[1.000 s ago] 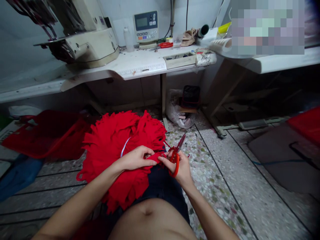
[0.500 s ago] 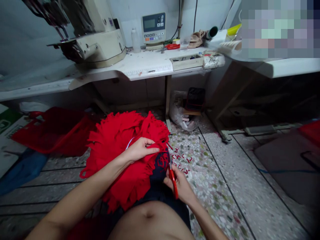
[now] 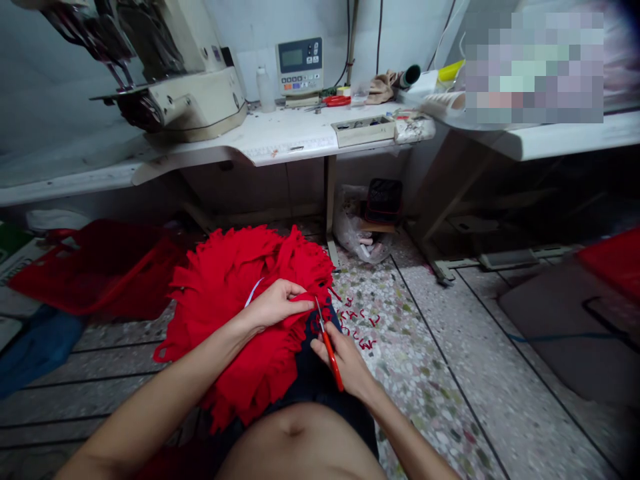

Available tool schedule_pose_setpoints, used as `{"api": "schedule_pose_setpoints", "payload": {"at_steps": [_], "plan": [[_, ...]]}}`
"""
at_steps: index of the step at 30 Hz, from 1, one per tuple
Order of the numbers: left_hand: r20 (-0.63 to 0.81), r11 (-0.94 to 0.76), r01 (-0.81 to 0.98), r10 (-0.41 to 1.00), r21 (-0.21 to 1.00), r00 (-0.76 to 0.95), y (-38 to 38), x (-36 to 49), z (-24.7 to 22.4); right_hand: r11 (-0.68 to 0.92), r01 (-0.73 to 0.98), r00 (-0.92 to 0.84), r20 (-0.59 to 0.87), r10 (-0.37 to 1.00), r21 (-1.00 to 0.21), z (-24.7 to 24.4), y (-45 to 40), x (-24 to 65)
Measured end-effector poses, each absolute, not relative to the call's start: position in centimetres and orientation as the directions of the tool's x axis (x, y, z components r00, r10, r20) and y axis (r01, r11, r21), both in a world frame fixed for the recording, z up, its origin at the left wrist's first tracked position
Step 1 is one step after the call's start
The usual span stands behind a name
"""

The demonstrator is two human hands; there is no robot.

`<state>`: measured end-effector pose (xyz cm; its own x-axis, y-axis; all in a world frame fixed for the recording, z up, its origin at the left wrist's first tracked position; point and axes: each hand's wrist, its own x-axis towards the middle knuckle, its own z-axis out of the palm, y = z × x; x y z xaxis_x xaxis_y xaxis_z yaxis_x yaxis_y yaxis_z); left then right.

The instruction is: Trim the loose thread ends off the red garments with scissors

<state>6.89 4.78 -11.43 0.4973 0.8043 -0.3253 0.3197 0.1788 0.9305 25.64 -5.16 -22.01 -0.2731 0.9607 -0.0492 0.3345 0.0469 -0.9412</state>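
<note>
Left fingers: the left hand (image 3: pixel 274 305) is closed in a pinch, and a fold of red fabric (image 3: pixel 235 300) is gripped near its right-hand edge between thumb and fingers.
Right fingers: the right hand (image 3: pixel 347 357) is wrapped around the handles of the scissors (image 3: pixel 333 357); the blades are pointed up towards the pinched fold. Whether they are parted cannot be told, as they are seen edge-on.
Blade tips: they are brought up just beside the left fingertips; whether cloth is caught between them cannot be made out.
Good cutting: the edge is best held taut and flat, with the left fingertips kept back from the blade line. Small snips made with the tips seem safest, so that only the loose end is taken and the layers underneath are spared.
Red bundle: the fabric is heaped over the dark trousers (image 3: pixel 310 373) and spread to the left of the lap. It is made up of many overlapping soft pieces, bright red, with ragged, frilled edges; a small loop is shown at the far left.
Pale strip: a narrow whitish strip (image 3: pixel 255 291) is laid across the bundle, just beyond the left hand.
Red scraps: thin curled scraps (image 3: pixel 369 345) are scattered on the speckled floor (image 3: pixel 425 373), right of the trousers.
Sewing table: a machine (image 3: pixel 200 100) is set on the white table (image 3: pixel 290 143) beyond.
</note>
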Motion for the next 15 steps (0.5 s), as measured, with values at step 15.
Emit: {"api": "schedule_pose_setpoints", "payload": {"at_steps": [15], "plan": [[-0.397,0.267,0.310,0.762,0.912,0.512,5.0,6.8,-12.2,-0.081,0.107,-0.309,-0.111,0.945,-0.991,-23.8,-6.2,26.0]]}}
